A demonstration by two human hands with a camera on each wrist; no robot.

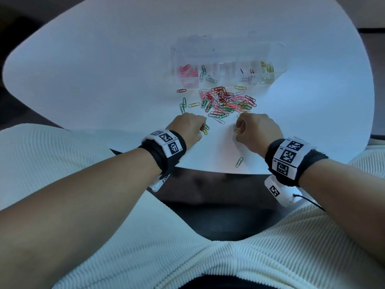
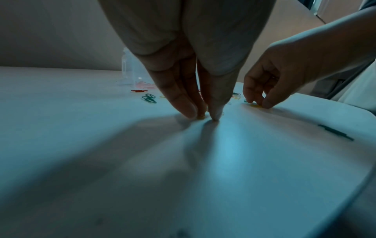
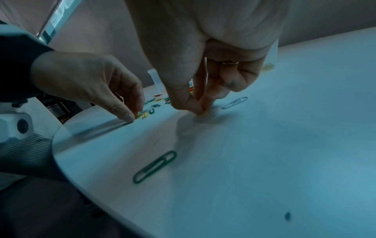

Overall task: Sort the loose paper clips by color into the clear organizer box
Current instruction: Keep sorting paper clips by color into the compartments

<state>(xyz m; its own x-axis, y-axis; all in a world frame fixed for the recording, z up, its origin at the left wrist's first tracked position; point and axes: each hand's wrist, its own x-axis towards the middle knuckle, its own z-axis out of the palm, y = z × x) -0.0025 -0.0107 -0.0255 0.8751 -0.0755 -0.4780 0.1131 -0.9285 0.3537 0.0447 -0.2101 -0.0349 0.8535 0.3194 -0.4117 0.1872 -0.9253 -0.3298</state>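
A heap of red, pink, green, yellow and white paper clips lies on the white table, just in front of the clear organizer box. The box holds pink clips at its left end and yellow clips at its right end. My left hand is at the heap's near edge, fingertips down on the table, pinching a yellow clip. My right hand pinches another yellow clip between thumb and finger against the table.
A lone green clip lies near the table's front edge, between my right wrist and my lap. Several stray green, yellow and red clips lie left of the heap. The table edge curves close under both wrists.
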